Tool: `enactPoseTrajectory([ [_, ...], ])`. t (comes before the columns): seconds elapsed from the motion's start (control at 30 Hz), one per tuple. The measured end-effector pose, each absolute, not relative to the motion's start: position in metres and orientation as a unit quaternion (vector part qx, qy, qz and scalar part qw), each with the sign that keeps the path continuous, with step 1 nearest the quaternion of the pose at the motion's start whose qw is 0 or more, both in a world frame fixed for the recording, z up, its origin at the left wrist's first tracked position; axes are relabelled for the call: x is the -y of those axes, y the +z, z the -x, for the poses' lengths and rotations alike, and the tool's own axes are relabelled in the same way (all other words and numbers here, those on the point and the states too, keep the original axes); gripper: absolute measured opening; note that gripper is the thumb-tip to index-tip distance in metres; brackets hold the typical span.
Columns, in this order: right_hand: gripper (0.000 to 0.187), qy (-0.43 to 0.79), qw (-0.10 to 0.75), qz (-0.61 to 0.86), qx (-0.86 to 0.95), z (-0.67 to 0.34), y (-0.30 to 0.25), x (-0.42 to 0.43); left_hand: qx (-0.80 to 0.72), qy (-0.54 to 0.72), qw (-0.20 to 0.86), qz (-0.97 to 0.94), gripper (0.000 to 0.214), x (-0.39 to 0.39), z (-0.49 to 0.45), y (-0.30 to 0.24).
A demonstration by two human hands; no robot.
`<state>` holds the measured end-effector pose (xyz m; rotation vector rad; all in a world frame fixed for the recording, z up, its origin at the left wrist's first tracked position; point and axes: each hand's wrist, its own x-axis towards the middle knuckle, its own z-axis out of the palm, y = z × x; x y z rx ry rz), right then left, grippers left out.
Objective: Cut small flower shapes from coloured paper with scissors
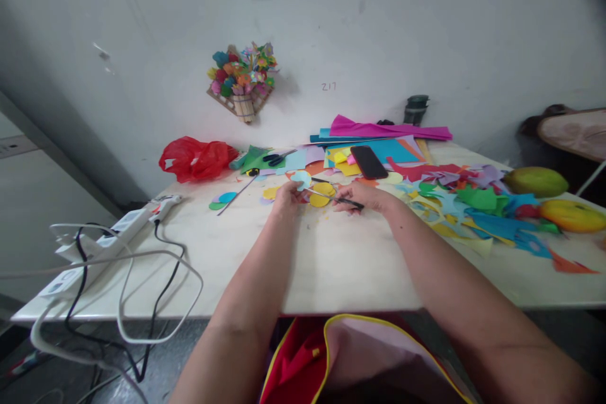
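My left hand [288, 196] pinches a light blue paper disc [301, 179] above the middle of the table. In my right hand [356, 196] is a pair of tweezers or slim scissors with a dark handle [349, 203]; I cannot tell which. Its thin metal tip reaches left to the blue disc. Just behind and below the tip lie yellow paper discs [322, 194]. Small paper scraps dot the table under my hands. More discs, blue and green [223, 201], lie to the left beside a thin dark strip [237, 194].
Dark-handled scissors [277, 158], a red plastic bag [196, 159] and a phone [368, 163] lie toward the back. Coloured paper scraps [483, 199] and fruit [572, 214] cover the right side. A power strip [101, 249] with loose cables occupies the left edge.
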<state>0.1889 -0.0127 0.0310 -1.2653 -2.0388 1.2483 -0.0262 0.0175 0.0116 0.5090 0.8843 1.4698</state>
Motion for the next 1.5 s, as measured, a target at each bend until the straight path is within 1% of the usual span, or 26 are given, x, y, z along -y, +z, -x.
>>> enactPoseTrajectory([
  [0.13, 0.036, 0.446, 0.211, 0.464, 0.736, -0.188, 0.032, 0.0126, -0.385, 0.635, 0.631, -0.224, 0.022, -0.0139, 0.0249, 0.0148],
  [0.27, 0.039, 0.448, 0.21, 0.463, 0.735, -0.1879, 0.0323, 0.0126, -0.388, 0.627, 0.634, -0.232, 0.024, -0.0151, 0.0262, 0.0132],
  [0.47, 0.039, 0.446, 0.209, 0.463, 0.737, -0.1871, 0.0318, 0.0118, -0.383, 0.62, 0.638, -0.25, 0.019, -0.0205, 0.029, 0.0072],
  [0.8, 0.036, 0.444, 0.218, 0.464, 0.735, -0.1852, 0.0309, 0.0121, -0.394, 0.61, 0.641, -0.25, 0.016, -0.0187, 0.028, 0.0091],
  [1.03, 0.037, 0.448, 0.216, 0.466, 0.732, -0.1847, 0.033, 0.0131, -0.393, 0.61, 0.644, -0.243, 0.016, -0.0198, 0.0273, 0.008],
  [1.2, 0.032, 0.448, 0.224, 0.468, 0.728, -0.1834, 0.0346, 0.015, -0.417, 0.598, 0.633, -0.26, 0.011, -0.0172, 0.0261, 0.0108],
  [1.37, 0.027, 0.441, 0.228, 0.476, 0.726, -0.1823, 0.0349, 0.0157, -0.425, 0.592, 0.636, -0.254, 0.017, -0.0171, 0.026, 0.0118],
  [1.5, 0.028, 0.439, 0.23, 0.479, 0.725, -0.1814, 0.0359, 0.0161, -0.427, 0.593, 0.634, -0.256, 0.02, -0.0176, 0.0261, 0.011],
])
